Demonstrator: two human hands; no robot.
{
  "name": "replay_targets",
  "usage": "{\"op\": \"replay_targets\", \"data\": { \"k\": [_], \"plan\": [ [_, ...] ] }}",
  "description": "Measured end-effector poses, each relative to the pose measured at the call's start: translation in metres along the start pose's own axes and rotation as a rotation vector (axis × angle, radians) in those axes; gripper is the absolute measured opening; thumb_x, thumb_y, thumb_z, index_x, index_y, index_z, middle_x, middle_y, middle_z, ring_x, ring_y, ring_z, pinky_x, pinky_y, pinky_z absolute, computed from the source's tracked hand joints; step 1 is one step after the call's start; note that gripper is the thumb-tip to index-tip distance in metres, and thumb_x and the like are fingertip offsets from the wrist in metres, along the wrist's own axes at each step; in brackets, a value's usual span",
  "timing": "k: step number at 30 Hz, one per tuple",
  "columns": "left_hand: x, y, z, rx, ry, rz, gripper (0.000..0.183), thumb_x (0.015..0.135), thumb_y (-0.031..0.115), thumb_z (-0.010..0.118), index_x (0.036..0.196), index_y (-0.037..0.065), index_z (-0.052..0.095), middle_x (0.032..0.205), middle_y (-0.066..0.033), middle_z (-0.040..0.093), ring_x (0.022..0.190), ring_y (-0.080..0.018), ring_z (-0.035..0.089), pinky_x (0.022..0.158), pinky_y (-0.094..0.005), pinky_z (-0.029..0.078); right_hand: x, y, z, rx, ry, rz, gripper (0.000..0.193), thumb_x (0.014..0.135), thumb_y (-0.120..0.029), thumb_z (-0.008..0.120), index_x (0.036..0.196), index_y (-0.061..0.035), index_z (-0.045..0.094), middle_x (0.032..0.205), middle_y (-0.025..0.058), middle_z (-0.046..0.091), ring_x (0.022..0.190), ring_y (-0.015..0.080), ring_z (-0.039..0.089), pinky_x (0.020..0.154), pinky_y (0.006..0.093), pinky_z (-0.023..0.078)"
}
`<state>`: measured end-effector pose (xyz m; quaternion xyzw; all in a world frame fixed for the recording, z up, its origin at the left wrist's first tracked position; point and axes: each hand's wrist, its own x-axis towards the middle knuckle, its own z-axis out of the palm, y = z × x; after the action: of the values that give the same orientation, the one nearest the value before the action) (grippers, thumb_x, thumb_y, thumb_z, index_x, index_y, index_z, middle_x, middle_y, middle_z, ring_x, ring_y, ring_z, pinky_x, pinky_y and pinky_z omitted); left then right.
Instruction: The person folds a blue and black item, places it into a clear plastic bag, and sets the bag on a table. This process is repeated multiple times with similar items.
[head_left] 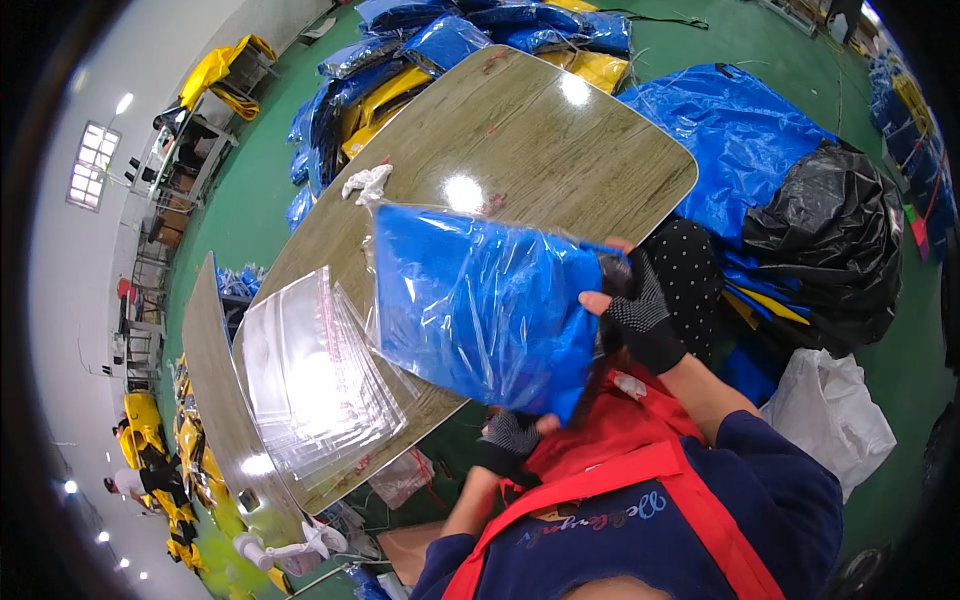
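Note:
A folded blue sheet in a clear plastic bag [480,300] is held between my two hands over the table's near edge. My right hand [640,305], in a dark fingerless glove with light dots, grips the bag's right end, thumb on top. My left hand [515,440], gloved alike, is closed on the bag's lower edge; most of its fingers are hidden beneath. To the left, a fanned stack of clear plastic bags [310,380] lies on the wood-grain table [590,150].
A crumpled white cloth [368,184] lies on the table. Beyond it are piled blue and yellow packages [440,45]. At the right sit a heap of blue sheeting [730,130], a black bundle [840,230] and a white sack [830,410]. The floor [240,210] is green.

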<state>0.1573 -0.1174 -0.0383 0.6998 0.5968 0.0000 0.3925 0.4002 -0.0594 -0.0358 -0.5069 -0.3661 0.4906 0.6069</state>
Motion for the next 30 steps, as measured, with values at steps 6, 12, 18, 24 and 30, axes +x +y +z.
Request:
{"op": "replay_targets", "data": {
  "k": [6,12,18,24,30],
  "plan": [
    [-0.009,0.083,-0.149,0.497,1.121,0.831,0.073,0.061,0.048,0.079,0.119,0.01,0.059,0.121,-0.0184,0.055,0.107,-0.0395,0.055,0.093,-0.0488,0.043,0.001,-0.093,0.004,-0.561,-0.359,-0.713,0.079,0.056,-0.026,0.086,0.123,-0.0104,0.048,0.109,0.0161,0.055,0.103,0.0303,0.054,0.088,0.0407,0.045],
    [0.055,0.097,-0.146,0.513,0.54,1.052,0.087,0.051,0.057,0.076,0.126,0.018,0.054,0.098,-0.0101,0.065,0.091,-0.0296,0.063,0.076,-0.0411,0.048,0.015,-0.031,0.012,-0.218,-0.352,-0.655,0.061,0.06,-0.023,0.085,0.109,-0.0074,0.052,0.119,0.0204,0.049,0.115,0.0355,0.048,0.097,0.0447,0.038],
    [0.033,0.123,-0.128,0.236,0.746,1.01,0.094,0.069,0.061,0.067,0.138,0.006,0.036,0.134,-0.0256,0.039,0.126,-0.0383,0.037,0.107,-0.0497,0.024,0.009,-0.066,-0.001,0.043,-0.023,-0.441,0.05,0.071,-0.017,0.078,0.111,-0.0056,0.051,0.113,0.0099,0.057,0.105,0.0227,0.055,0.09,0.0387,0.046],
    [0.115,0.054,-0.089,-1.401,0.888,0.448,0.067,0.082,0.029,0.07,0.133,0.001,0.037,0.129,-0.0127,0.048,0.111,-0.0208,0.049,0.092,-0.0338,0.043,0.036,-0.061,0.009,0.382,0.244,-0.347,0.042,0.086,-0.026,0.062,0.119,-0.0043,0.049,0.112,0.0069,0.056,0.102,0.0196,0.053,0.094,0.0342,0.04],
    [0.078,0.071,0.03,-1.098,0.196,0.543,0.066,0.076,0.034,0.075,0.126,0.004,0.045,0.124,-0.0095,0.053,0.111,-0.0209,0.051,0.097,-0.0361,0.04,0.078,-0.069,0.01,0.239,0.217,-0.388,0.04,0.09,-0.029,0.056,0.12,-0.0034,0.049,0.113,0.0068,0.054,0.104,0.0185,0.05,0.095,0.0325,0.038]
  ]
}}
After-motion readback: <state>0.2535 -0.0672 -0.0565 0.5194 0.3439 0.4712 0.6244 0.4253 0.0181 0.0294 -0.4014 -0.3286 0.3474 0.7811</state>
